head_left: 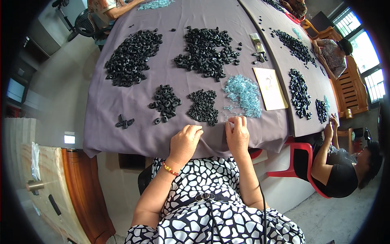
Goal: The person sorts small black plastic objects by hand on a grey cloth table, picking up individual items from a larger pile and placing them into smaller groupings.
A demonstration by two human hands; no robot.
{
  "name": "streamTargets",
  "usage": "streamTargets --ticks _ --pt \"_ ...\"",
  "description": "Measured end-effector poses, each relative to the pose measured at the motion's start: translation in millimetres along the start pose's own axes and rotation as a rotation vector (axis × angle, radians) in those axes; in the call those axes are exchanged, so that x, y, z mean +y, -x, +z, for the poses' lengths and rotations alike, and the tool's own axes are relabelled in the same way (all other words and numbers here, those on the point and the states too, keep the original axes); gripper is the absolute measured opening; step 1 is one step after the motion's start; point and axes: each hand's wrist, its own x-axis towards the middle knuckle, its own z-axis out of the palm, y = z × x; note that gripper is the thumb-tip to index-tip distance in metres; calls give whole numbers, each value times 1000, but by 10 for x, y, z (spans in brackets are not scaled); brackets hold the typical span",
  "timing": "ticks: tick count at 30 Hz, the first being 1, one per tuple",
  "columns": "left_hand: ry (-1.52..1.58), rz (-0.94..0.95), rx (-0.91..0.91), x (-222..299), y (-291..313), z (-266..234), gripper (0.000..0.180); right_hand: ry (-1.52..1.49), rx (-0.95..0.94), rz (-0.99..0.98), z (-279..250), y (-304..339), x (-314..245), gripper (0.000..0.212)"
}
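Observation:
My left hand (186, 143) is at the table's near edge, its fingers curled together below a small heap of black ring-shaped parts (203, 106). What its fingertips hold, if anything, is too small to make out. My right hand (237, 136) rests at the near side of a pile of small, glassy light-blue pieces (243, 95). Its thumb and fingers are pinched, and their contents cannot be made out. Left of the small heap lies another group of black pieces (165, 101), with a few stray black pieces (124, 121) farther left.
Two large black heaps, left (132, 57) and middle (207, 53), lie farther back on the grey-purple tablecloth (101, 134). A pale card (270, 88) and a small bottle (257, 44) are to the right. At the adjoining table a person (341, 171) sits on a red chair (290, 162).

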Motion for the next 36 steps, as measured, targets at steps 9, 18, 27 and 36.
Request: streamTargets --ticks 9,18,27,36 --pt "-1 8 -1 -6 -1 7 13 -200 34 178 -27 102 42 17" --pt "-5 16 8 2 -4 15 12 -278 -16 43 -59 159 5 19" --pt "-11 3 3 -7 5 5 12 -289 -75 84 -151 174 -139 25" --pt "-39 10 -4 17 -1 -16 12 -192 -103 -50 -141 210 -143 25"
